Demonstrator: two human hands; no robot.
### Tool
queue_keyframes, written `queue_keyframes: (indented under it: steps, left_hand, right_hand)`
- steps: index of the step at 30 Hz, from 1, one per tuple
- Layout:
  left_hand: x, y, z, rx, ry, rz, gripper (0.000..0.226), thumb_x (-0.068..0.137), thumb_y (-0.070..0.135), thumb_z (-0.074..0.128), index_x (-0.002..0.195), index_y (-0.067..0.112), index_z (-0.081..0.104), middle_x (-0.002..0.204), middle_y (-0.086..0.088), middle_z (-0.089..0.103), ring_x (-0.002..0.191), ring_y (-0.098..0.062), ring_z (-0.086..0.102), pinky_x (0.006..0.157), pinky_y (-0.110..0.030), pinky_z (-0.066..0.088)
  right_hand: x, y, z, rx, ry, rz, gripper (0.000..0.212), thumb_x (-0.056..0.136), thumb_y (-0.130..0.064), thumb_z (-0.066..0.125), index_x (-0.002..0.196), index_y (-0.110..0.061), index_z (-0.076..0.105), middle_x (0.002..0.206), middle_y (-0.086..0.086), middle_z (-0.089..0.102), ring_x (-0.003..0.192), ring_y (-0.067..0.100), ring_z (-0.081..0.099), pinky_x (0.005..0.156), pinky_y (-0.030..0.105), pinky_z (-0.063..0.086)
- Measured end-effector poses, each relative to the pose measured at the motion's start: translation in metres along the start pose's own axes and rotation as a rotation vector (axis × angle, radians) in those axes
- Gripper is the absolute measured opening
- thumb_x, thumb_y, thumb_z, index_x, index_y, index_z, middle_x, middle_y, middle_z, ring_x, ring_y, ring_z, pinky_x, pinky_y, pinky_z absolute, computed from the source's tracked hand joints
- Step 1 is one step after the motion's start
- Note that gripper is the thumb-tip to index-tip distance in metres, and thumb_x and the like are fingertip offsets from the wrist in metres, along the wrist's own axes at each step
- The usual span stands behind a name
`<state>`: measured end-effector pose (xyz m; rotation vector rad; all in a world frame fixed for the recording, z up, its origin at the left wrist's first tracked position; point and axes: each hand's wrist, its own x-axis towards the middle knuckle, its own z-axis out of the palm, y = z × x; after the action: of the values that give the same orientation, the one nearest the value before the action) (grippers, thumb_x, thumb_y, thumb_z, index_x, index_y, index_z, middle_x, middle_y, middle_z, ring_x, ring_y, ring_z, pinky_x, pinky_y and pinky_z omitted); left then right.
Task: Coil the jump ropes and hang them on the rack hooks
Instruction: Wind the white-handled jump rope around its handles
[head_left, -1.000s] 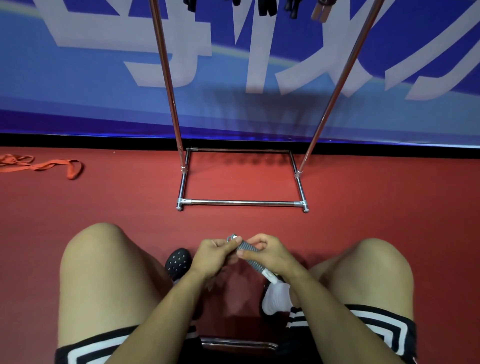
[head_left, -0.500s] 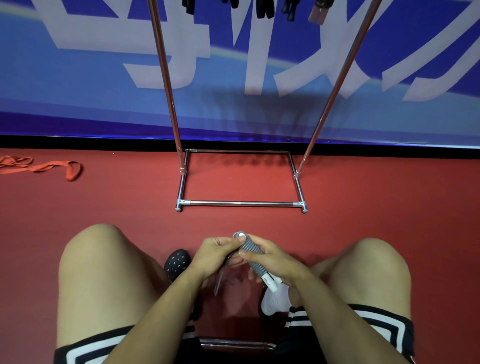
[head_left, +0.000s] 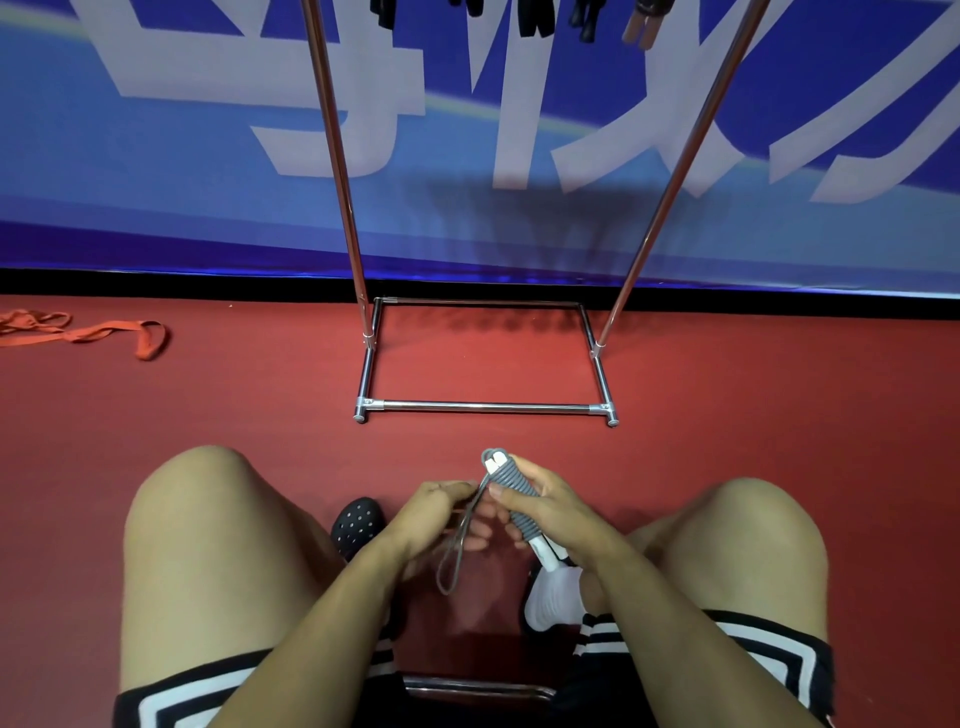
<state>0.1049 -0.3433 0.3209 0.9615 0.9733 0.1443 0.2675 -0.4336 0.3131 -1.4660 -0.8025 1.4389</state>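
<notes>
I sit facing a chrome rack (head_left: 488, 406) with my knees apart. My right hand (head_left: 550, 506) grips a grey jump rope bundle (head_left: 511, 480): white handles with grey cord wound tightly round them, tilted up to the left. A loose loop of grey cord (head_left: 457, 545) hangs down from the bundle's top. My left hand (head_left: 431, 512) sits beside that loop with curled fingers pinching the cord near its upper part. Several coiled ropes (head_left: 530, 18) hang from the rack at the frame's top edge.
An orange strap (head_left: 104, 332) lies on the red floor at far left. A blue banner wall (head_left: 156, 182) stands behind the rack. A black perforated shoe (head_left: 358, 525) and a white sock (head_left: 553, 597) are below my hands. A metal stool edge (head_left: 478, 688) shows between my legs.
The bundle has tilted more upright in my right hand. A loop of cord has come free and now hangs down, with my left hand moved slightly left along it.
</notes>
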Motion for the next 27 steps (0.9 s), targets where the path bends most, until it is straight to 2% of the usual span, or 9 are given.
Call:
queue_keyframes:
  steps: [2, 5, 9, 11, 16, 20, 23, 25, 27]
  left_hand:
    - [-0.002, -0.001, 0.002, 0.026, -0.044, -0.019, 0.035, 0.108, 0.022, 0.043, 0.099, 0.006, 0.072, 0.084, -0.008, 0.070, 0.067, -0.020, 0.065, 0.061, -0.033, 0.059]
    - [0.000, -0.006, 0.003, 0.035, -0.044, 0.004, 0.029, 0.109, 0.024, 0.045, 0.097, 0.010, 0.068, 0.071, 0.000, 0.061, 0.055, -0.013, 0.057, 0.053, -0.026, 0.053]
    - [0.007, -0.011, 0.002, 0.023, 0.113, 0.125, 0.017, 0.102, 0.015, 0.060, 0.098, 0.006, 0.073, 0.080, -0.001, 0.074, 0.053, -0.006, 0.057, 0.050, -0.016, 0.042]
    - [0.010, -0.012, 0.002, 0.038, 0.199, 0.192, 0.013, 0.098, 0.007, 0.064, 0.100, 0.002, 0.076, 0.078, 0.002, 0.076, 0.054, -0.001, 0.058, 0.053, -0.012, 0.043]
    - [0.015, -0.017, 0.000, 0.154, 0.245, 0.304, 0.014, 0.094, 0.000, 0.067, 0.104, -0.004, 0.075, 0.073, 0.008, 0.076, 0.064, 0.005, 0.066, 0.066, -0.010, 0.049]
    - [0.014, -0.015, -0.001, 0.232, 0.235, 0.365, 0.011, 0.094, 0.003, 0.070, 0.099, 0.007, 0.080, 0.078, 0.010, 0.077, 0.065, 0.008, 0.065, 0.069, -0.010, 0.049]
    - [0.016, -0.019, -0.003, 0.294, 0.224, 0.367, 0.015, 0.096, 0.012, 0.070, 0.092, 0.023, 0.080, 0.083, 0.008, 0.079, 0.072, 0.005, 0.068, 0.075, -0.015, 0.051]
    - [0.015, -0.019, -0.002, 0.299, 0.232, 0.344, 0.019, 0.098, 0.015, 0.067, 0.088, 0.024, 0.080, 0.084, 0.007, 0.079, 0.071, 0.003, 0.069, 0.076, -0.018, 0.051]
    - [0.013, -0.016, 0.000, 0.287, 0.245, 0.320, 0.023, 0.102, 0.024, 0.062, 0.089, 0.020, 0.080, 0.085, 0.008, 0.079, 0.069, 0.001, 0.068, 0.075, -0.017, 0.048]
  right_hand:
    - [-0.001, 0.000, 0.000, 0.002, -0.011, -0.007, 0.030, 0.098, -0.025, 0.070, 0.127, -0.028, 0.065, 0.080, 0.007, 0.060, 0.058, 0.019, 0.054, 0.053, 0.030, 0.049]
    - [0.000, -0.001, 0.000, 0.001, -0.006, -0.020, 0.029, 0.098, -0.025, 0.070, 0.127, -0.025, 0.065, 0.081, 0.010, 0.057, 0.058, 0.020, 0.053, 0.052, 0.030, 0.048]
    - [0.000, 0.002, -0.001, -0.009, 0.012, -0.004, 0.029, 0.098, -0.026, 0.069, 0.127, -0.028, 0.065, 0.080, 0.009, 0.058, 0.060, 0.020, 0.054, 0.054, 0.031, 0.049]
    - [0.001, 0.004, -0.001, -0.009, 0.013, 0.013, 0.029, 0.098, -0.029, 0.069, 0.127, -0.030, 0.065, 0.081, 0.008, 0.059, 0.062, 0.019, 0.056, 0.057, 0.032, 0.052]
    - [0.005, 0.003, 0.002, 0.066, 0.028, 0.073, 0.030, 0.103, -0.041, 0.058, 0.129, -0.027, 0.063, 0.086, 0.010, 0.065, 0.067, 0.020, 0.060, 0.062, 0.032, 0.054]
    - [0.008, 0.007, 0.001, 0.036, 0.050, 0.041, 0.030, 0.104, -0.042, 0.056, 0.129, -0.028, 0.063, 0.088, 0.009, 0.067, 0.068, 0.020, 0.061, 0.062, 0.033, 0.054]
    - [0.014, 0.015, 0.003, -0.021, 0.081, 0.026, 0.032, 0.102, -0.043, 0.059, 0.133, -0.035, 0.060, 0.091, 0.009, 0.068, 0.071, 0.022, 0.060, 0.064, 0.035, 0.052]
    - [0.016, 0.015, 0.006, -0.046, 0.086, 0.034, 0.036, 0.101, -0.045, 0.059, 0.136, -0.038, 0.057, 0.095, 0.006, 0.070, 0.078, 0.022, 0.060, 0.067, 0.035, 0.051]
    - [0.017, 0.012, 0.009, -0.034, 0.093, 0.048, 0.031, 0.106, -0.043, 0.051, 0.136, -0.038, 0.057, 0.094, 0.000, 0.071, 0.079, 0.017, 0.058, 0.066, 0.030, 0.050]
